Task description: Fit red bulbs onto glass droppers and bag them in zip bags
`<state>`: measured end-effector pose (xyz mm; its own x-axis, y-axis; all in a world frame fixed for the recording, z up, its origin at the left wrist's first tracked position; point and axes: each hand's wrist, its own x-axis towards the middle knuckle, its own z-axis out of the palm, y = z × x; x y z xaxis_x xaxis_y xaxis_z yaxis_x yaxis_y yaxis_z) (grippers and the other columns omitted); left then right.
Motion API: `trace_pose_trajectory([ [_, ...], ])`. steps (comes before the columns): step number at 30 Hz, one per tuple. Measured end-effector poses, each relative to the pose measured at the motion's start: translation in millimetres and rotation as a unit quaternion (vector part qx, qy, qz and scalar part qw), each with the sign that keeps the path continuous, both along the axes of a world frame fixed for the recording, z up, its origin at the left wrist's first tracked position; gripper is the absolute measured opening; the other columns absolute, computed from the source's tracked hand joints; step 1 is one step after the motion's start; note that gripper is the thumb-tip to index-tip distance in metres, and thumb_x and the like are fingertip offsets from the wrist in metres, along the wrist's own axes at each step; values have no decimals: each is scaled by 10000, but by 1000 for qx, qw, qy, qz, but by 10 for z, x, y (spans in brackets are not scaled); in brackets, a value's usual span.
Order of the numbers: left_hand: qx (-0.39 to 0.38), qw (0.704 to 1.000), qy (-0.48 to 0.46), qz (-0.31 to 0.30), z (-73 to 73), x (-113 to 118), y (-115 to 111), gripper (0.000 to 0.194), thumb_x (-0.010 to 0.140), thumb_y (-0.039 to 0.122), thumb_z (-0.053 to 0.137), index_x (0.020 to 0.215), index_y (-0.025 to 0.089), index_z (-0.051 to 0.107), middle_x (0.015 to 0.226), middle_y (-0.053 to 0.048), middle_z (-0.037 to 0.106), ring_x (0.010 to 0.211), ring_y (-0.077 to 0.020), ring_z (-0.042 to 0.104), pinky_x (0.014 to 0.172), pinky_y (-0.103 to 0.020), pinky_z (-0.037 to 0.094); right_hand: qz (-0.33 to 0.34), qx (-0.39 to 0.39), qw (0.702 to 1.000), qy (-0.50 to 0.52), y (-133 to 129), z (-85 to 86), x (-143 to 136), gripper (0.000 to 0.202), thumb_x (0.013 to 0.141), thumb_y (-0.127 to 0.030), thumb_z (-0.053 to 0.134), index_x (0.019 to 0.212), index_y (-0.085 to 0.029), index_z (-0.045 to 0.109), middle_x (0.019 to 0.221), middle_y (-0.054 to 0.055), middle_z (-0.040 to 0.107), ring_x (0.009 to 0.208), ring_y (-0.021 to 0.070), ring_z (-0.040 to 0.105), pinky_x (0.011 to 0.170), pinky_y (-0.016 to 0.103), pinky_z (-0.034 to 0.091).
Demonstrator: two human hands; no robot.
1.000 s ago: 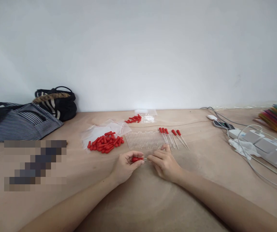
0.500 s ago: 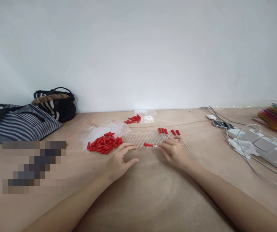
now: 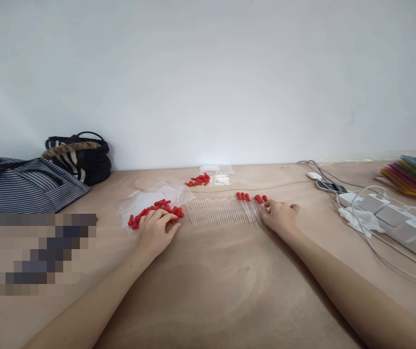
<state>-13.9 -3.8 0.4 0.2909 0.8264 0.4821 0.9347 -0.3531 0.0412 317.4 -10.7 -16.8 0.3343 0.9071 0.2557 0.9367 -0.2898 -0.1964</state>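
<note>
the left hand (image 3: 157, 229) curved over red bulbs (image 3: 175, 211), beside tubes (image 3: 215, 211) laid parallel, probably for easy picking; the right hand (image 3: 279, 214) bent beside bulb-topped droppers (image 3: 247, 197). whether either grip pinched anything, i couldn't tell.

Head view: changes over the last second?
The left hand let go of a slim clear tube with a red bulb cap and moved left to the heaped red bulb caps. The right hand moved right, to the red-capped clear tubes; whether it released that tube is unclear. Unmoved: black-striped fabric bag.
</note>
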Motion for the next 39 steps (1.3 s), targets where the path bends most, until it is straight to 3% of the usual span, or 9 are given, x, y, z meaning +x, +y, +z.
trace_pose_trajectory([
  [9,32,999,13,34,-28,54,15,183,744,360,581,824,204,632,838,-48,636,847,-253,523,718,-364,346,8,0,1000,-8,-30,39,-25,282,797,-318,379,769,-191,629,856,74,648,887,243,511,775,401,198],
  [16,48,996,63,28,-46,76,158,298,812,363,490,1037,205,605,981,-101,590,921,-286,481,734,-390,346,8,-81,997,-4,-30,86,-80,276,773,-259,380,728,-185,642,847,97,642,922,267,507,789,417,221],
  [19,36,996,75,17,-65,75,213,252,821,324,482,1006,230,624,1034,-103,567,945,-287,466,742,-398,352,1,-119,993,-15,-3,123,-96,269,763,-256,390,717,-170,640,817,111,637,922,276,513,796,422,237],
  [23,30,999,12,-21,-50,73,227,177,806,274,504,898,208,640,981,-89,575,934,-276,466,770,-407,370,5,-142,989,-33,27,149,-115,256,752,-257,406,705,-155,636,808,122,631,894,276,533,794,420,261],
  [27,27,982,-145,-119,11,159,114,114,805,252,494,844,184,576,852,-58,583,855,-218,506,794,-375,405,16,-135,990,-41,41,135,-119,256,759,-255,407,722,-149,637,800,125,631,859,275,551,785,418,271],
  [31,-85,914,-340,-203,-13,347,-107,99,798,260,504,856,182,481,778,-28,563,710,-154,558,658,-283,470,25,-123,991,-41,44,111,-103,251,768,-249,405,723,-141,628,812,137,628,854,282,551,772,415,269],
  [34,-211,872,-369,-242,-69,468,-257,93,776,237,516,829,183,462,782,-26,580,708,-144,586,639,-263,484,23,-102,994,-38,41,98,-90,240,782,-243,388,747,-134,600,826,141,625,865,279,539,766,406,266],
  [36,-254,876,-322,-255,-81,511,-319,53,771,213,505,798,182,472,764,-22,598,684,-140,586,625,-263,480,40,-49,998,-21,24,94,-97,223,797,-242,371,791,-140,569,827,123,627,876,266,527,768,395,261],
  [39,-228,906,-240,-265,-63,521,-351,93,755,168,495,846,180,510,762,-26,619,689,-146,580,655,-283,471,133,56,989,17,-41,100,-149,173,818,-247,368,819,-160,518,822,73,627,873,226,512,800,380,248],
])
